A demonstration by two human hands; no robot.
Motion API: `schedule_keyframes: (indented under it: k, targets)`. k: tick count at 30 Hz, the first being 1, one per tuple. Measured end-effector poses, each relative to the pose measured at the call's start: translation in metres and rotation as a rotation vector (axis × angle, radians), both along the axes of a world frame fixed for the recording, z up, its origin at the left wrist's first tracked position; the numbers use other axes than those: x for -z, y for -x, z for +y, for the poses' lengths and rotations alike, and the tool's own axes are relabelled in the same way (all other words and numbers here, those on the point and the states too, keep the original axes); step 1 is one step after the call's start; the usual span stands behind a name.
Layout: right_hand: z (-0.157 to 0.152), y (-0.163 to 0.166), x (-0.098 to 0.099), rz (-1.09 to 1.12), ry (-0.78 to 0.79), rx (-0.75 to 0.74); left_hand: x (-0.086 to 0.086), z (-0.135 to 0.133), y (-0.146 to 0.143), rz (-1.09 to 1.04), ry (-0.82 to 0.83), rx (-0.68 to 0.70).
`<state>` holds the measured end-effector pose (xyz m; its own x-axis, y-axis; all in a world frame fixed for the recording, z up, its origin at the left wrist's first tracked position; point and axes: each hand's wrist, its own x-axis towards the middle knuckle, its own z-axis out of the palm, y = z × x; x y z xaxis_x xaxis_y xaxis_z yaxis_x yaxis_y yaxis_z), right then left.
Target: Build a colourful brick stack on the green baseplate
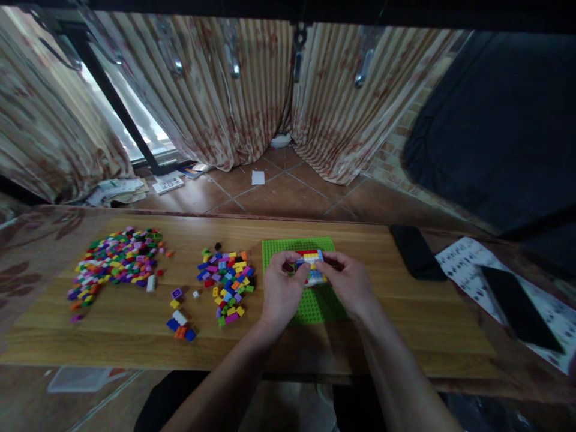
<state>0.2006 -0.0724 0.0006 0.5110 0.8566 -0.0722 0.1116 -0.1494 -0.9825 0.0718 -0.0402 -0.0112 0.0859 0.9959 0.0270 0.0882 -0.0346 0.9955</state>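
Note:
Both of my hands close round a small block of joined toy bricks (311,259) in red, yellow, white and blue. It is over the green baseplate (297,245); whether it touches the studs is hidden. My left hand (284,285) grips its left side, with the thumb laid across the front. On the right side, my right hand (348,281) pinches it between thumb and fingers. Part of the block's lower edge and left end disappears behind my fingers.
Left of the baseplate lies a pile of loose bricks (231,285), with a larger pile (119,258) farther left. A few bricks (180,327) lie near the front edge. Right of my hands are a black phone (416,252), a printed sheet (463,255) and a dark flat device (519,309).

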Motion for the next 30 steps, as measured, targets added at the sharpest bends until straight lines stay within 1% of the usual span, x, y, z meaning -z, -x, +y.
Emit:
schedule_keyframes:
  k: [5, 9, 11, 13, 16, 18, 19, 22, 24, 26, 30]
  targets:
    - [-0.002, 0.0, -0.002, 0.088, 0.043, -0.015, -0.001, 0.0, 0.001, -0.07, 0.04, 0.034]
    - [-0.002, -0.003, -0.002, 0.173, 0.089, 0.02, -0.008, 0.007, 0.013, -0.13, 0.041, 0.041]
    - [-0.001, -0.004, -0.001, 0.155, 0.072, 0.072, -0.012, 0.013, 0.022, -0.121, 0.024, 0.01]
    - [0.001, -0.005, 0.001, 0.088, 0.031, 0.118, -0.016, 0.019, 0.032, -0.125, 0.028, -0.014]
    - [0.004, -0.005, 0.001, -0.009, -0.056, 0.134, -0.023, 0.026, 0.046, -0.145, 0.064, -0.007]
    - [0.004, -0.006, -0.002, -0.051, -0.1, 0.079, -0.028, 0.031, 0.056, -0.155, 0.067, 0.008]
    - [0.003, -0.007, -0.005, -0.075, -0.112, 0.018, -0.03, 0.033, 0.061, -0.159, 0.059, 0.008]
    - [-0.002, -0.009, -0.012, -0.163, -0.112, -0.254, -0.037, 0.043, 0.079, -0.186, 0.036, -0.041]
    - [-0.005, -0.012, -0.015, -0.213, -0.07, -0.399, -0.041, 0.05, 0.092, -0.201, 0.041, -0.091]
    - [-0.007, -0.013, -0.015, -0.237, -0.023, -0.467, -0.044, 0.055, 0.101, -0.208, 0.051, -0.133]
    - [-0.006, -0.016, -0.011, -0.253, -0.002, -0.503, -0.046, 0.061, 0.113, -0.212, 0.055, -0.171]
